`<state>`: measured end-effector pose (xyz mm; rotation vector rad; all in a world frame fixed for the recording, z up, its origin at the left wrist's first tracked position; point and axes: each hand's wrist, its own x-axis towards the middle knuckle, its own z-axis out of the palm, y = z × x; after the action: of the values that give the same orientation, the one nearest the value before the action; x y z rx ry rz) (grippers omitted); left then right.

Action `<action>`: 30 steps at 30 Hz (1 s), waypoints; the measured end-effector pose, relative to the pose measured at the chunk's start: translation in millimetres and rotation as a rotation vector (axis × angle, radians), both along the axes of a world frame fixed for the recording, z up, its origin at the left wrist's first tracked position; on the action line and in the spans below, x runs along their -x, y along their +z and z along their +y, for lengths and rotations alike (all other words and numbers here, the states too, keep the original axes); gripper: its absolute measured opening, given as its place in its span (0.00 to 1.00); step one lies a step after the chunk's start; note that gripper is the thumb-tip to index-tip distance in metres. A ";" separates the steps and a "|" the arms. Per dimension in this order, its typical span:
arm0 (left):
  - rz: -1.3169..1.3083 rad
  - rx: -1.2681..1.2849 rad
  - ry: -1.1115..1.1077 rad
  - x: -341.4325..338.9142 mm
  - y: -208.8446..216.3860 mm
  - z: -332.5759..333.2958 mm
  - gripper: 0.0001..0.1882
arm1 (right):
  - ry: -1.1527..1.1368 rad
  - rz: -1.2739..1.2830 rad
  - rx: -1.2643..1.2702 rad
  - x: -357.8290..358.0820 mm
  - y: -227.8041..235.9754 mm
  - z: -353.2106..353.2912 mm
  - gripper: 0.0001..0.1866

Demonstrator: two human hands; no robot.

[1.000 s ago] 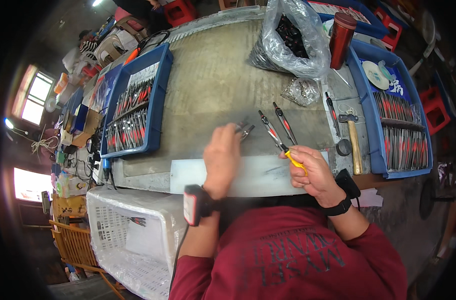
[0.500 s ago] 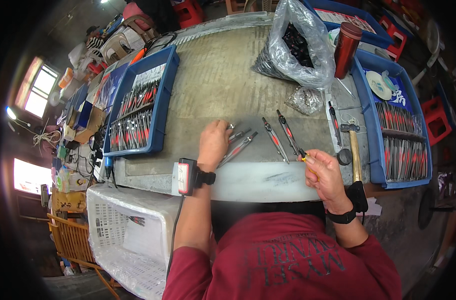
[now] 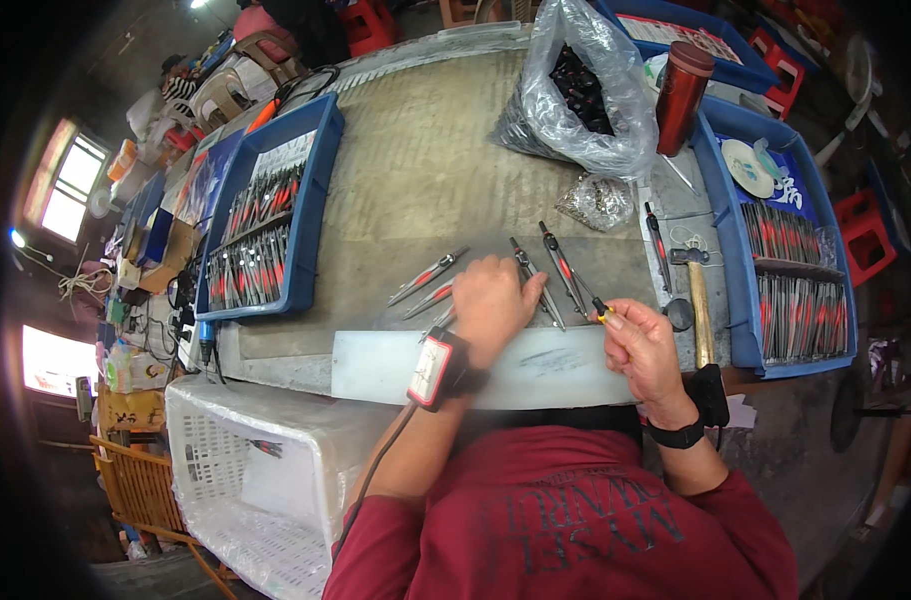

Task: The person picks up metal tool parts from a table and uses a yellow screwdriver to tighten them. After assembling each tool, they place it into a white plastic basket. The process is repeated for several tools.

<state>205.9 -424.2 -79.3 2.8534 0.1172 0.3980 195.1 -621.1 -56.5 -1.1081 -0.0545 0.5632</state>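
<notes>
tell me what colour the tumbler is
The tumbler is dark red, clearest in the head view.

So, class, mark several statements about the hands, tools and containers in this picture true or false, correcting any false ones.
1. The right hand grips a small yellow-handled tool. True.
2. The left hand is inside the white plastic crate. False: the left hand is over the worktable, among slim red-and-silver compass-like tools.
3. The wooden-handled hammer lies beside the right-hand blue plastic tray. True.
4. The clear plastic bag is empty. False: the bag holds small black parts.
5. A red cylindrical flask stands beside the bag. True.
</notes>
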 end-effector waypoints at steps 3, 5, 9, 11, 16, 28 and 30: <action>0.028 0.101 0.094 -2.8 -1.9 -12.6 0.18 | -0.009 0.005 0.000 0.3 0.2 -2.3 0.08; 0.043 0.165 0.121 -3.6 -4.7 -15.5 0.17 | -0.019 -0.011 0.033 0.3 0.4 -2.9 0.08; 0.024 0.308 0.149 -7.6 -11.1 -10.8 0.14 | -0.019 -0.016 0.025 0.3 1.3 -2.6 0.08; -0.017 0.485 0.153 -7.4 -12.6 -5.3 0.12 | -0.016 -0.014 0.014 0.7 1.8 -3.6 0.08; 0.002 1.135 0.060 5.6 -2.7 7.2 0.10 | -0.023 -0.066 0.031 1.7 -0.9 -4.6 0.07; 0.031 1.454 -0.021 55.3 30.2 5.9 0.13 | -0.017 -0.790 0.583 14.5 5.8 12.9 0.08; 0.036 1.339 -0.004 60.7 29.6 5.3 0.14 | -0.016 -0.836 0.586 16.1 9.4 15.9 0.08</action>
<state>145.1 -418.9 -49.7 1.5351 0.2591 0.1457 178.9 -605.2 -47.1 -1.8572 -0.6371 0.0553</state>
